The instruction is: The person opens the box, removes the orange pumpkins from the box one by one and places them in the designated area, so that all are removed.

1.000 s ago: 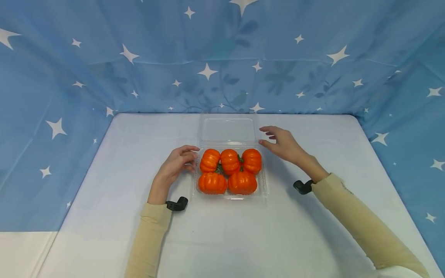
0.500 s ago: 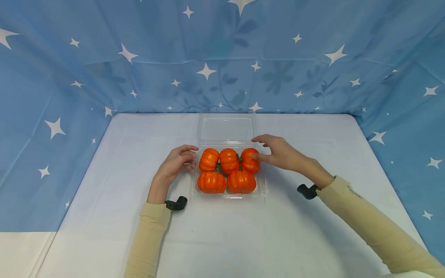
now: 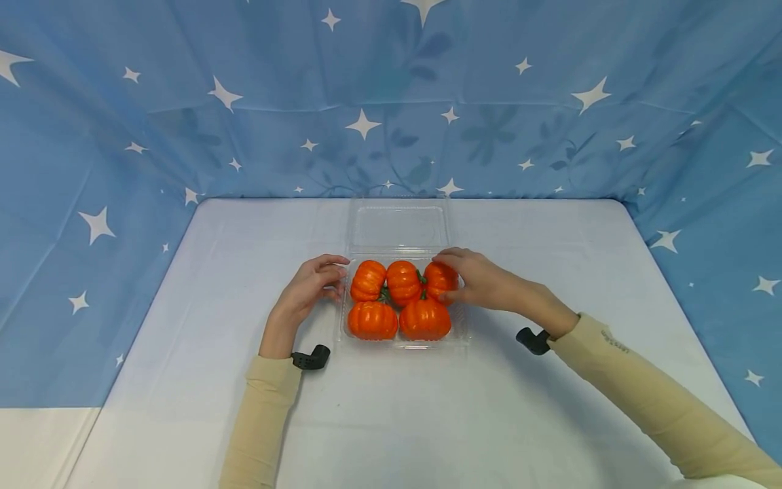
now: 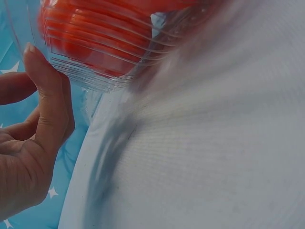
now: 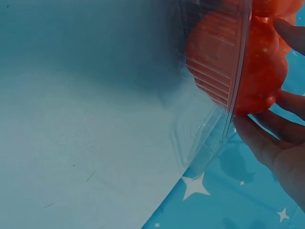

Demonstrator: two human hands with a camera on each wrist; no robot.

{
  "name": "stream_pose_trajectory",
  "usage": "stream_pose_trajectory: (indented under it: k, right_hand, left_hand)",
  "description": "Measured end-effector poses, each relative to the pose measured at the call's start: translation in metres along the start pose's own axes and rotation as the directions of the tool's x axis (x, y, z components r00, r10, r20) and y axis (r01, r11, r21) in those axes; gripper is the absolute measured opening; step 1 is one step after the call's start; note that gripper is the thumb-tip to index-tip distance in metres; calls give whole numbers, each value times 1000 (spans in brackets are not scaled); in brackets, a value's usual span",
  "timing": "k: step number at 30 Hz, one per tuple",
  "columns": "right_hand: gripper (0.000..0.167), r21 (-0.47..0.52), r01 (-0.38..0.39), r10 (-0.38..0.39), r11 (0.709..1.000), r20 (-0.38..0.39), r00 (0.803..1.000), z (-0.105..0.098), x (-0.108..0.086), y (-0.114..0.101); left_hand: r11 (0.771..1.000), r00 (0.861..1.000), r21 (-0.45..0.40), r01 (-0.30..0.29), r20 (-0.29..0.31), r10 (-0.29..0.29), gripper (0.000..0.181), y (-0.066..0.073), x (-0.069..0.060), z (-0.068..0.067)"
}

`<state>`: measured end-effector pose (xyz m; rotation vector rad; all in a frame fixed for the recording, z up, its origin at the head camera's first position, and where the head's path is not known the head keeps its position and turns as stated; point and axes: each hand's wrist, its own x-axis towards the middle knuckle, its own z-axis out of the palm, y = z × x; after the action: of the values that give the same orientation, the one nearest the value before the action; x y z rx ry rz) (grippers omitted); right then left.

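A clear plastic clamshell box [image 3: 421, 346] lies with its lid [image 3: 400, 227] folded back, holding several glossy orange toy pumpkins in two rows. My right hand [image 3: 482, 280] reaches over the box's right side, its thumb and fingers around the back right pumpkin [image 3: 441, 275]. In the right wrist view, the fingers touch this pumpkin [image 5: 261, 71], which sits within the box. At the box's left side, my left hand [image 3: 308, 286] has loosely bent fingers and holds nothing. The left wrist view has its fingertips against the ribbed box wall [image 4: 90, 78], with an orange pumpkin [image 4: 95, 36] behind.
A white cloth covers the table [image 3: 391, 421]. Behind it and at both sides hangs a blue curtain [image 3: 293, 81] with white stars. Black wrist cameras are strapped at the left sleeve [image 3: 259, 414] and the right sleeve [image 3: 647, 401].
My right hand has come from beside the lid, moving left and toward me, onto the back right pumpkin. The left hand, box and pumpkins have stayed in place.
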<state>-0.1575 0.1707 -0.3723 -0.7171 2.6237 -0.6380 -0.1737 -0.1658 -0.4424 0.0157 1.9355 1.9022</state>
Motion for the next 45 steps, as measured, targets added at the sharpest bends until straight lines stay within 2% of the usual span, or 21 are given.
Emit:
stream_pose_trajectory:
  k: [10,25,34,45]
  right_hand:
    - [64,-87,2,-2,996,1,1000,4,-2,-7]
    - [62,-118,58,-63,991,-40,997,3,-7,-8]
    - [66,-86,41,-46,995,-62,997,-1,-13,-7]
    - [75,7,63,-62,998,-156,986,-4,-28,6]
  left_hand:
    - [1000,1000,6,7,-7,-7,40,3,-2,3]
    - [1000,1000,13,19,-21,-19,40,3,-1,5]
    - [1000,1000,14,13,-16,-13,40,2,-1,3]
    - [1000,1000,12,11,-21,-11,40,1,0,0]
